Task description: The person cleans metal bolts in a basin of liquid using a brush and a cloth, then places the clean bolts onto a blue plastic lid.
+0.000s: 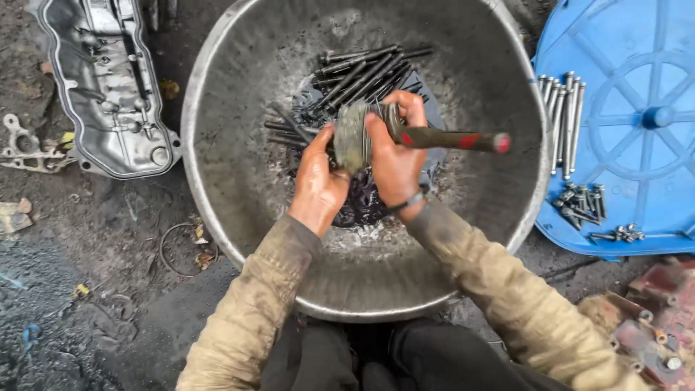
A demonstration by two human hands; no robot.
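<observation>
grimy metal, a round ribbed part (352,137) sits pinched between both hands above the middle of a big metal basin (217,87). the left hand (318,177) cups it from the left with fingers closed against its edge, and the right hand (394,156) wraps over it from the right while also gripping a brush (449,140) whose dark handle, marked with red patches and a red tip, sticks out to the right. whether the brush head touches the part cannot be told, since the fingers hide it.

under the hands the one basin holds a shallow pool of black oily liquid and a heap of long dark bolts (365,72) lying in a loose bundle toward the far wall; they overlap too much to count exactly, but there are well over a dozen.

right of the basin lies one blue plastic lid (637,174), serving as a tray. on it stand about seven cleaned long bolts (561,119) in a neat row, and nearer its front edge a small cluster of short bolts (583,206), roughly ten, plus a few tiny pieces just beside them.

left of the basin, on dark oily ground, rests one silver engine cover (108,80), with a smaller bracket (29,148) just beside it. a rusty red metal part (651,318) shows at the lower right corner.
</observation>
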